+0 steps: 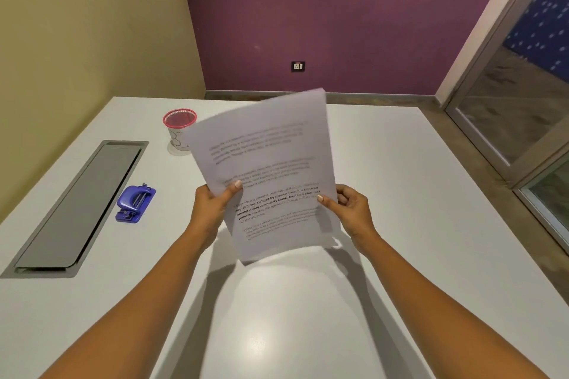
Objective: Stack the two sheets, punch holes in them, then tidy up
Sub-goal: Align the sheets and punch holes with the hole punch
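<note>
Printed white sheets are held upright above the white table, tilted slightly left, text facing me. My left hand pinches their left edge with the thumb on the front. My right hand pinches the right edge lower down. The sheets overlap, so I cannot tell how many there are. A blue hole punch lies on the table to the left of my left hand, apart from it.
A pink mesh cup stands at the back, partly behind the sheets. A grey cable flap is set into the table at the left. Walls lie behind and left, a glass door to the right.
</note>
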Motion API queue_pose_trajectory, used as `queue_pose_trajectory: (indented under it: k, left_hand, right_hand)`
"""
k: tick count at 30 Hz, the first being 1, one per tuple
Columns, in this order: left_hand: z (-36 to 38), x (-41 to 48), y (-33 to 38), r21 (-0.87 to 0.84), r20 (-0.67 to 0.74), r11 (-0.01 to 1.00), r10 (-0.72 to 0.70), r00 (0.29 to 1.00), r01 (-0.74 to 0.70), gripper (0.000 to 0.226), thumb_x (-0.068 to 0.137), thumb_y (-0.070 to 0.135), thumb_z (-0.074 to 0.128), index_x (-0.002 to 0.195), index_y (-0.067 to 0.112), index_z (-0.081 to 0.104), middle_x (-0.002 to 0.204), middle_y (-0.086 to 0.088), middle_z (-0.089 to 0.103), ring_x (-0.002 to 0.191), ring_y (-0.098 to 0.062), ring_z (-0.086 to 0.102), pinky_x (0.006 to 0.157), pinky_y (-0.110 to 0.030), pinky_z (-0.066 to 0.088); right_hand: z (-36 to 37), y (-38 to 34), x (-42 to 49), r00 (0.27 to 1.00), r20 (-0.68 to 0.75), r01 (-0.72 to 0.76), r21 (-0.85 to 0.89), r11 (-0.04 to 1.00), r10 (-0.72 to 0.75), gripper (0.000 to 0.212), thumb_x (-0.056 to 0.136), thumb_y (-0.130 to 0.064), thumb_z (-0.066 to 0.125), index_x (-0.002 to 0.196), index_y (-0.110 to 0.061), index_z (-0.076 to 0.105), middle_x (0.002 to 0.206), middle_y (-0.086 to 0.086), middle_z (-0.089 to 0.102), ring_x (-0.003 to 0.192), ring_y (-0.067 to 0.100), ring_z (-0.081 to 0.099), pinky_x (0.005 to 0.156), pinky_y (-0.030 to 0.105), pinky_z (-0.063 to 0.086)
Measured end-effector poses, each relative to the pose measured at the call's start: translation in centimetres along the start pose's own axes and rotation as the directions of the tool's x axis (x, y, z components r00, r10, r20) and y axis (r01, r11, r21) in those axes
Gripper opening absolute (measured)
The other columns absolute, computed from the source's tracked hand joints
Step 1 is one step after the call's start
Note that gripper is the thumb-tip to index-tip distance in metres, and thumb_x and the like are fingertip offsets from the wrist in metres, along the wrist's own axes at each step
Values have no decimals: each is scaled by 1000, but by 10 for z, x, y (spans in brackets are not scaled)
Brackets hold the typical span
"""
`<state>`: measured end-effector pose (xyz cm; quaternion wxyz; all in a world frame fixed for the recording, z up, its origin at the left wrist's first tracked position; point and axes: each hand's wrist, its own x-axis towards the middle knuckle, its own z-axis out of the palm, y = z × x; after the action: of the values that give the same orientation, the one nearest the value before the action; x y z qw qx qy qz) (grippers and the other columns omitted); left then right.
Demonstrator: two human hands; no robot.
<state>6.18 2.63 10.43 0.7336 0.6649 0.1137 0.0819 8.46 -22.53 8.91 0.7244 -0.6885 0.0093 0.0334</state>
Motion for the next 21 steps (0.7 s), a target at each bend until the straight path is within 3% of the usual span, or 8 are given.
queue_pose_trajectory:
  k: [2,4,6,8,11,14,19,21]
  left_hand:
    - [-4,1,4,-93,-58,996,-10,998,5,16,84,13,64,97,20,63,93,8,71,86,-11,69,73,-26,56]
    - [-8,2,8,-188,-81,982,-37,996,21,25,85,8,61,110,13,59,105,-2,68,99,-20,65,89,-36,51]
    - [-9,2,9,-279,-95,960,-64,993,35,38,87,4,57,125,4,52,119,-10,62,111,-23,60,100,-39,44]
    - [-7,0,7,-346,-110,937,-92,990,49,44,88,2,56,131,1,46,122,-12,61,109,-18,61,104,-38,42]
    - [3,-4,7,-411,-114,908,-136,984,78,33,88,3,56,120,10,54,105,-1,65,89,-7,68,97,-36,48]
    - [11,-4,7,-452,-109,887,-162,981,97,24,88,4,57,109,16,59,102,2,66,93,-8,64,98,-37,46]
    - [-4,5,9,-389,-170,920,-112,979,38,39,86,-5,55,124,2,51,103,-5,66,76,-3,70,74,-23,58]
    - [-20,12,12,-376,-223,926,-97,970,6,40,84,-9,55,121,6,55,94,3,72,74,-4,70,70,-21,58]
  right_hand:
    - [-10,7,-5,999,4,-42,-70,997,43,15,75,-14,74,84,-24,69,83,-8,73,69,4,70,59,15,54]
    - [-18,15,-8,995,2,-100,-120,988,101,11,74,-15,75,79,-23,70,78,-3,74,66,7,69,64,20,56]
    - [-21,22,-9,987,4,-160,-70,985,160,8,75,-9,73,73,-15,68,68,0,73,64,11,69,76,25,57]
    - [-18,25,-10,980,39,-196,1,981,196,8,78,-5,69,74,-12,66,65,-5,73,68,9,69,74,22,56]
    - [-5,25,-11,971,91,-228,91,969,220,8,81,-7,65,86,-14,65,77,-1,71,77,12,67,68,18,55]
    - [8,25,-9,976,75,-213,182,960,202,16,83,-4,63,96,-12,64,84,-2,73,77,10,69,74,25,58]
    - [1,16,-1,986,-63,-143,176,974,156,15,84,0,61,94,-11,62,88,-3,71,78,11,67,70,24,55]
    - [-11,10,4,988,-104,-94,156,983,111,15,84,1,60,92,-12,63,84,-7,72,74,7,69,67,21,56]
